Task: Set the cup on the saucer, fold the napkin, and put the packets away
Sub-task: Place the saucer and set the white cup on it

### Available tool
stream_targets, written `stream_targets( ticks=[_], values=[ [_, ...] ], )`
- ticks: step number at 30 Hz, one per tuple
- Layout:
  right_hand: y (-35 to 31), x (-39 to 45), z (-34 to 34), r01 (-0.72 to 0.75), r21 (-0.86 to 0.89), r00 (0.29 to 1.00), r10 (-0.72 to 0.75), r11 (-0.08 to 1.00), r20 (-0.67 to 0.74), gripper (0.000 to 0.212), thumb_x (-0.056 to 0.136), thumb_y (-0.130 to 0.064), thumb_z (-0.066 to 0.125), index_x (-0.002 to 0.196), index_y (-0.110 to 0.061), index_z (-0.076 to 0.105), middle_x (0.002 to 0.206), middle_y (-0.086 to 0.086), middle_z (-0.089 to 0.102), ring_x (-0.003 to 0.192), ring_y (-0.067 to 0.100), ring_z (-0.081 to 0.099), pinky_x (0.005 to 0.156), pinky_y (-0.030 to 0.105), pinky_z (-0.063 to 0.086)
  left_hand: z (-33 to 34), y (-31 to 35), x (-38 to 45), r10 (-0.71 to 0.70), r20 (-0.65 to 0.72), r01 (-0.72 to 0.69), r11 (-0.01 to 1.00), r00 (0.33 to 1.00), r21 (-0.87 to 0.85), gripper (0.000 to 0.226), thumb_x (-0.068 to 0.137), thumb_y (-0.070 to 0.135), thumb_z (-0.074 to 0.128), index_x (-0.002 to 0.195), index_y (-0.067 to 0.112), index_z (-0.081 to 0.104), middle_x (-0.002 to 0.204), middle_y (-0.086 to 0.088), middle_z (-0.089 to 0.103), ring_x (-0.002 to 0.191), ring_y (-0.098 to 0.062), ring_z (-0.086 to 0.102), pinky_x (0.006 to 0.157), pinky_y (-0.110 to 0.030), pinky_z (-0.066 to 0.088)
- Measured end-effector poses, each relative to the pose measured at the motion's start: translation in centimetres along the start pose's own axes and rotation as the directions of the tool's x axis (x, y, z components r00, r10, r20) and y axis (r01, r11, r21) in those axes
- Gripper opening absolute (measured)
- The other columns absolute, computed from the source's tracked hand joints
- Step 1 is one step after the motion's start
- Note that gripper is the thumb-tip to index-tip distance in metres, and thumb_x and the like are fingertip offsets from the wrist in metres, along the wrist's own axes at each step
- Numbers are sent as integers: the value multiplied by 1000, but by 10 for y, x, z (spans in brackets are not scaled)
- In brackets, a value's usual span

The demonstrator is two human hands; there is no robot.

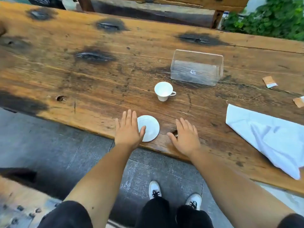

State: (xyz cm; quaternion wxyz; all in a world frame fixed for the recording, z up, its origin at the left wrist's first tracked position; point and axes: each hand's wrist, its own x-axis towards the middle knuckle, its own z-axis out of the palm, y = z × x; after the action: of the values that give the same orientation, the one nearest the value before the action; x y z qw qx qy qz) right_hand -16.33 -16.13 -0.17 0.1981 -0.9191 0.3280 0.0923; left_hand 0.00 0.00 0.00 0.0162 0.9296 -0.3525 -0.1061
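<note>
the left hand (127,130) lay flat and open over the left edge of the white saucer (150,129), thumb on its face, probably to pin it near the front edge of the wooden surface (65,71) so it would not slide. the right hand (185,136) rested open on the wood just beside the saucer, palm down, gripping nothing, seemingly free to reach. the cup (163,91) stood upright beyond the saucer, apart from it, handle pointing right, so it was not yet set in place. farther back stood a clear box (196,69), likely where the packets belonged. the napkin (266,139) lay rumpled and unfolded at the right, and two packets (269,81) (299,102) lay loose beyond it.
</note>
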Motion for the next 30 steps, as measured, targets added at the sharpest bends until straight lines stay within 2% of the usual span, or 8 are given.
stream_targets(
  ticks=[4, 6, 9, 12, 16, 22, 27, 30],
  values=[
    [-28, 13, 22, -80, 183, 993, 63, 980, 96, 65, 93, -51, 38, 146, -15, 23, 151, 9, 35, 135, 29, 36, 107, 46, 36, 13, -24, 14, -114, 82, 111, 993, 990, 47, 61, 95, 44, 32, 145, 11, 22, 152, -12, 32, 137, -32, 27, 111, -49, 18],
    [-41, 26, 33, -182, 272, 979, 147, 945, 143, 55, 94, -45, 42, 138, -12, 35, 135, 13, 54, 118, 32, 53, 90, 44, 49, 19, -26, 23, -180, 114, 183, 983, 977, -10, 47, 95, 36, 36, 134, 10, 38, 133, -14, 52, 119, -35, 47, 96, -45, 34],
    [-53, 44, 47, -278, 370, 960, 252, 887, 119, 33, 94, -38, 45, 109, -9, 53, 102, 14, 69, 93, 33, 63, 72, 37, 51, 26, -29, 38, -285, 168, 315, 928, 944, -199, 28, 93, 26, 39, 112, 11, 53, 107, -16, 65, 95, -34, 59, 71, -36, 40],
    [-56, 55, 56, -334, 436, 942, 307, 836, 133, 27, 94, -30, 47, 108, -10, 59, 102, 13, 70, 92, 32, 63, 69, 33, 44, 33, -26, 48, -312, 229, 369, 885, 922, -284, 25, 93, 24, 43, 104, 12, 62, 101, -18, 68, 91, -35, 60, 69, -34, 42],
    [-38, 54, 51, -394, 508, 917, 367, 766, 157, 19, 93, -23, 48, 99, -14, 64, 93, 11, 72, 77, 29, 62, 63, 29, 43, 33, -9, 49, -272, 247, 347, 871, 930, -347, 22, 92, 27, 52, 99, 13, 67, 97, -18, 70, 89, -35, 61, 68, -32, 42],
    [40, 6, 25, -421, 515, 888, 456, 746, 66, 18, 91, -22, 50, 97, -15, 65, 95, 11, 72, 81, 32, 65, 73, 38, 53, 40, 63, 31, -62, 282, 188, 875, 957, -446, 16, 90, 28, 55, 78, 19, 62, 83, -10, 71, 78, -30, 61, 61, -31, 42],
    [106, -28, 16, -496, 480, 834, 551, 724, 31, 19, 92, -24, 51, 101, -15, 66, 100, 10, 72, 92, 30, 63, 76, 36, 49, 58, 132, 18, 35, 342, 117, 903, 939, -414, 19, 91, 33, 54, 86, 18, 65, 82, -9, 71, 78, -30, 62, 62, -32, 45],
    [127, -35, 16, -484, 482, 841, 541, 730, 25, 18, 92, -24, 52, 100, -17, 66, 96, 6, 72, 88, 26, 63, 71, 32, 46, 64, 152, 13, 28, 349, 119, 912, 937, -393, 21, 91, 34, 54, 84, 17, 64, 79, -8, 70, 73, -28, 61, 61, -33, 48]
  ],
)
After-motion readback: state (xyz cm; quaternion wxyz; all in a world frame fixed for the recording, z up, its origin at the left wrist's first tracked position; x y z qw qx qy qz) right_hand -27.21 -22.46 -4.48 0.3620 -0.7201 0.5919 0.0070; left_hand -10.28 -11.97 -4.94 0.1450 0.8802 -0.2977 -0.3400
